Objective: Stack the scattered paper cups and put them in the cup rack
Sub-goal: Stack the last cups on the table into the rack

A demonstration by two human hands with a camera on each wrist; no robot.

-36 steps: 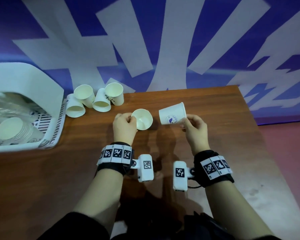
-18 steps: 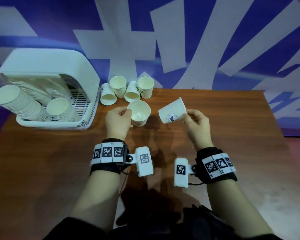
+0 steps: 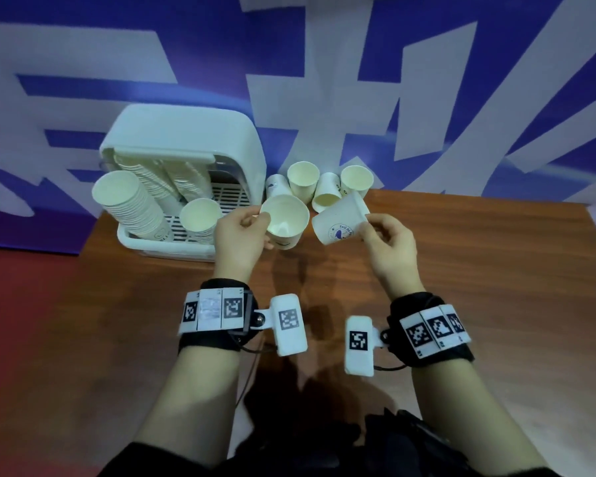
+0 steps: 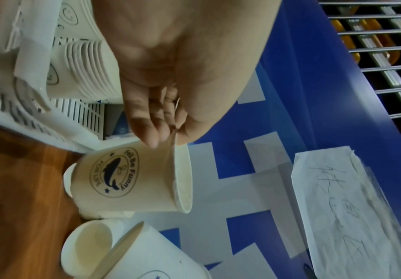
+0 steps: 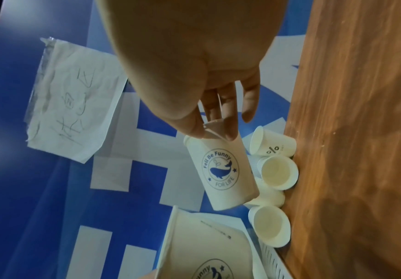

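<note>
Left hand (image 3: 236,237) pinching rim of upright cup (image 3: 284,222) above wooden worktop (image 3: 462,287). Right hand (image 3: 389,251) fingers (image 5: 230,130) pinching rim of tilted whale-logo cup (image 3: 339,223), just right. Cup rack (image 3: 186,187) far left.

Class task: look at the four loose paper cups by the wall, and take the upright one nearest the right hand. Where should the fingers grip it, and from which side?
Probably the rim of the upright cup, from above. It stands mouth up at the right end of the group, with a tipped cup crowding its left side, so the top and right are freest. Pinch the rim, thumb outside.
</note>
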